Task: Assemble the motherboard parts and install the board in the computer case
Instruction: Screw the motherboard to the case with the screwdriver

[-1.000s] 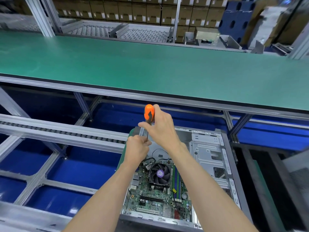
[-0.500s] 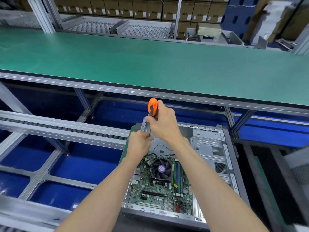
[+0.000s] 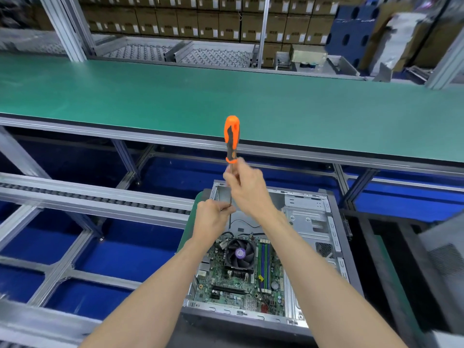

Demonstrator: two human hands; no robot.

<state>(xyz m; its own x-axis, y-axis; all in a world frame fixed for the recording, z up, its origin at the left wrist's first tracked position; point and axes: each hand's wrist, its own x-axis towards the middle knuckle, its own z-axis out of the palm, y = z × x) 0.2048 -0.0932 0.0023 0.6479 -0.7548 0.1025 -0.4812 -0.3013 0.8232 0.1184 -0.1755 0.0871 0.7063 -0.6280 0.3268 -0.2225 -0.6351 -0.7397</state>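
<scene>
We see both forearms reaching forward over the open computer case (image 3: 311,222). The right hand (image 3: 247,188) is raised above the case's far end, its fingers curled round the metal shaft of a screwdriver (image 3: 231,139) just under the orange and black handle, which stands nearly upright and clear of the hand. The left hand (image 3: 213,218) sits lower and just to the left, its fingers bunched together at the lower end of the shaft; we cannot tell whether they pinch the tip or something small beside it.

The motherboard (image 3: 238,277) lies flat inside the case, nearer us than the hands, with a black cooler fan (image 3: 238,253) bearing a purple label and green and blue memory sticks (image 3: 264,264) to its right. The case rests on a narrow green bench (image 3: 198,197) edge. Beyond runs a long green conveyor belt (image 3: 226,96), then stacked cardboard boxes (image 3: 200,18). We can read no writing.
</scene>
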